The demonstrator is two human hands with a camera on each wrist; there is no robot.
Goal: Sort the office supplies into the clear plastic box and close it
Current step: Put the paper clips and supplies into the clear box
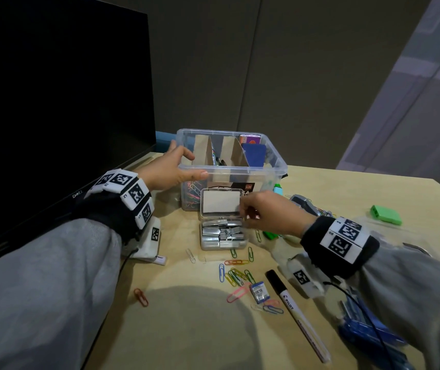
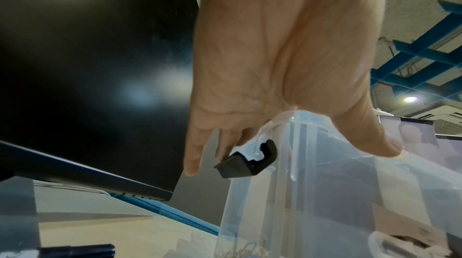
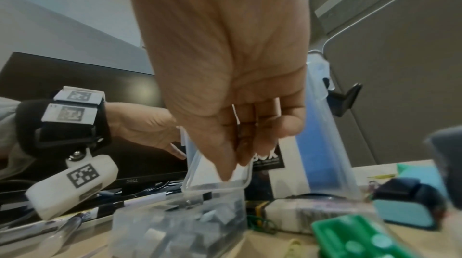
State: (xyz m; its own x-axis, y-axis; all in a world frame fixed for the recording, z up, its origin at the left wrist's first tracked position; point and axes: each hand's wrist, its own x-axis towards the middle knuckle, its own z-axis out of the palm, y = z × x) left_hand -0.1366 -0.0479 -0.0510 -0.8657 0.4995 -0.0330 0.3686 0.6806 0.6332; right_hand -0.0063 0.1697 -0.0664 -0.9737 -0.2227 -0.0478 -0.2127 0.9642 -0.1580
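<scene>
Head view: clear plastic box (image 1: 266, 166) with brown cardboard dividers sits open toward the far edge of the pale wooden counter (image 1: 192, 329), beside the black monitor (image 1: 53, 102). Left hand (image 1: 169, 166) grips the box's near-left corner, thumb along the front rim, fingers over the side. Right hand (image 1: 264, 212) pinches the raised lid of a small clear hinged case of silver staples (image 1: 224, 233), which stands just in front of the box. Coloured paper clips (image 1: 236, 276) lie scattered near the case; a black-capped white marker (image 1: 297, 313) lies toward the near-right corner; a green plastic block (image 1: 385, 214) lies near the right edge.

Left wrist view: left hand (image 2: 275, 64) holds the box corner (image 2: 295, 124); fingers reach past the black latch (image 2: 250, 161), fingertips partly hidden.

Right wrist view: right hand (image 3: 230, 76), fingers curled, holds the case lid (image 3: 217, 179) tilted up over the staples (image 3: 180, 220).
</scene>
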